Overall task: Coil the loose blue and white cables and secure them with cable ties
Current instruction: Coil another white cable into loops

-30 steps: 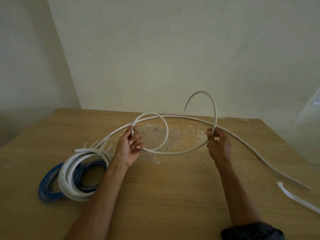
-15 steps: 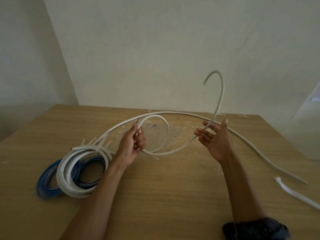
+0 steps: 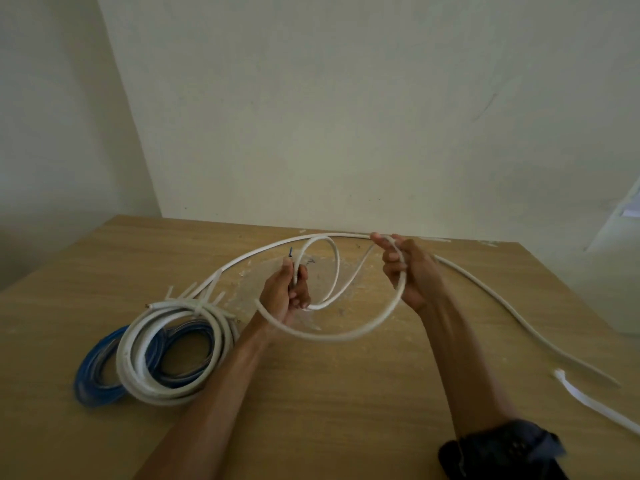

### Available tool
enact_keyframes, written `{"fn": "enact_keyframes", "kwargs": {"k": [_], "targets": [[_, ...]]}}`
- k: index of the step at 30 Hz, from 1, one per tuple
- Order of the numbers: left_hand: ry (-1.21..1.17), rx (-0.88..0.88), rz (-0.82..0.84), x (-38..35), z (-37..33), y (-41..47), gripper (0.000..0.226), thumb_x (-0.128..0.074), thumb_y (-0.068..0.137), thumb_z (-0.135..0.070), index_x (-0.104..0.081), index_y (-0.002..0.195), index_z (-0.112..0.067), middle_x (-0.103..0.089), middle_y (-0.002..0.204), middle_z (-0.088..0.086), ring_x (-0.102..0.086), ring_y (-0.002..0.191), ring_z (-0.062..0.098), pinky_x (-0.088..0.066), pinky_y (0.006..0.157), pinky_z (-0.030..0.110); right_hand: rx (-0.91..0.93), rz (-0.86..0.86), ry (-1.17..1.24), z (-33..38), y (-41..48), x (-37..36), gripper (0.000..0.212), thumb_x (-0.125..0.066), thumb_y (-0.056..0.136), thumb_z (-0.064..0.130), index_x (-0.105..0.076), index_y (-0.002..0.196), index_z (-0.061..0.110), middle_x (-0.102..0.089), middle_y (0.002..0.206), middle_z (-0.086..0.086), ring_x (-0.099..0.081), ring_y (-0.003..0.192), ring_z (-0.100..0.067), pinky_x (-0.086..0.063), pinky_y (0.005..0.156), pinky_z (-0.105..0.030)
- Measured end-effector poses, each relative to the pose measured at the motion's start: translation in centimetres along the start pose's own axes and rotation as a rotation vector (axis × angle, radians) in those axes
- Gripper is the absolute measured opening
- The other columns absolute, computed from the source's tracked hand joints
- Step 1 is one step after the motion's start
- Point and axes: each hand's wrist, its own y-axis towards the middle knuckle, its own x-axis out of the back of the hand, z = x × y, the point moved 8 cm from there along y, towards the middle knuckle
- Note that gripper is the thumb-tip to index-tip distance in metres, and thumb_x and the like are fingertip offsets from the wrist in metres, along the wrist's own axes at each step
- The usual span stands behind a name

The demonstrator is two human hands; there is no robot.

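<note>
Change: right grip (image 3: 412, 271), open a half-second ago, now clasps white cable (image 3: 349, 336) at 3 o'clock of left grip (image 3: 285, 292), which pinches first loop; second loop forming.

both forearms were bare; the left hand (image 3: 285, 292) and right hand (image 3: 410, 271) wore nothing, a dark bunched sleeve (image 3: 498, 452) covered the right upper arm.

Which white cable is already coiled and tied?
The white coil at the left, overlapping the blue coil; a tie binds its top. The hand-held cable and the long cable across the table are untied.
</note>
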Motion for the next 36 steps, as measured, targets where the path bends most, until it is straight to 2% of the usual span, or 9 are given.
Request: {"fn": "enact_keyframes", "kwargs": {"k": [5,10,13,15,18,23,28,32,36], "targets": [[-0.166,-0.017,-0.043,0.9,-0.7,0.6,0.050,-0.027,0.109,-0.036,-0.051,0.076,-0.007,-0.032,0.046,-0.004,-0.031,0.040,0.011,-0.037,0.043,0.025,0.136,-0.031,-0.345,2.8,0.0,-2.5,0.024,-0.047,0.106,0.012,-0.058,0.116,-0.007,-0.072,0.114,-0.020,-0.043,0.047,-0.007,-0.036,0.040,-0.015],[-0.162,0.000,0.018,-1.3,-0.8,-0.2,0.052,-0.023,0.110,-0.037,-0.056,0.084,-0.006,-0.030,0.047,-0.005,-0.029,0.040,0.010,-0.033,0.044,0.024,0.596,-0.048,-1.055,4.4,-2.3,-7.9,0.023,-0.057,0.104,0.025,-0.073,0.108,0.009,-0.075,0.072,0.000,-0.048,0.047,-0.010,-0.041,0.047,-0.023],[-0.201,-0.010,0.102,-2.6,-1.6,-0.4,0.050,-0.023,0.110,-0.035,-0.059,0.095,-0.004,-0.029,0.050,-0.005,-0.028,0.044,0.011,-0.035,0.048,0.025,0.933,0.010,-1.353,5.4,-4.4,-12.3,0.021,-0.058,0.103,0.023,-0.073,0.096,0.009,-0.067,0.066,0.006,-0.058,0.051,-0.004,-0.043,0.052,-0.017],[-0.191,-0.005,0.141,-3.4,-2.3,-0.4,0.048,-0.025,0.109,-0.036,-0.059,0.100,-0.003,-0.029,0.052,-0.004,-0.027,0.046,0.012,-0.034,0.052,0.027,1.090,0.057,-1.508,5.1,-5.0,-14.4,0.017,-0.056,0.103,0.018,-0.067,0.095,0.007,-0.063,0.063,0.003,-0.056,0.048,-0.014,-0.042,0.051,-0.028],[-0.171,0.024,0.177,-5.4,-2.8,-0.8,0.056,-0.024,0.109,-0.037,-0.071,0.094,-0.009,-0.029,0.053,-0.002,-0.029,0.047,0.013,-0.035,0.053,0.027,1.049,0.107,-1.605,2.4,-4.7,-15.2,0.012,-0.049,0.104,0.016,-0.053,0.094,0.010,-0.056,0.060,0.004,-0.051,0.045,-0.019,-0.041,0.049,-0.033],[-0.227,0.064,0.171,-7.0,-3.1,-0.9,0.055,-0.032,0.107,-0.045,-0.071,0.089,-0.012,-0.042,0.052,0.000,-0.042,0.047,0.013,-0.042,0.049,0.025,0.593,0.155,-1.136,0.1,-3.5,-12.8,0.025,-0.049,0.104,0.021,-0.072,0.106,0.012,-0.070,0.093,0.008,-0.072,0.082,-0.014,-0.060,0.071,-0.036],[-0.119,0.113,0.120,-6.9,-3.2,-0.7,0.054,-0.044,0.104,-0.049,-0.064,0.126,-0.004,-0.065,0.118,0.020,-0.063,0.116,0.026,-0.049,0.098,0.036,0.876,0.101,-1.530,-2.5,-5.0,-12.0,0.038,-0.047,0.100,0.029,-0.068,0.130,0.017,-0.051,0.113,0.000,-0.043,0.102,-0.016,-0.046,0.085,-0.032],[-0.169,0.107,-0.023,-5.5,-4.0,-0.4,0.032,-0.055,0.101,-0.040,-0.067,0.089,-0.012,-0.056,0.079,0.005,-0.057,0.075,0.016,-0.047,0.073,0.029,0.848,0.012,-1.256,-1.7,-6.4,-9.9,0.034,-0.070,0.093,0.030,-0.053,0.117,0.013,-0.048,0.106,0.003,-0.048,0.089,-0.010,-0.045,0.073,-0.019],[-0.235,0.043,-0.040,-4.4,-5.2,0.3,0.040,-0.045,0.105,-0.041,-0.056,0.078,-0.013,-0.053,0.077,0.003,-0.054,0.075,0.018,-0.043,0.077,0.032,0.483,0.240,-1.534,-4.1,-5.4,-7.9,0.015,-0.069,0.091,0.027,-0.064,0.101,0.017,-0.067,0.083,0.009,-0.061,0.065,-0.007,-0.055,0.063,-0.031]]}}
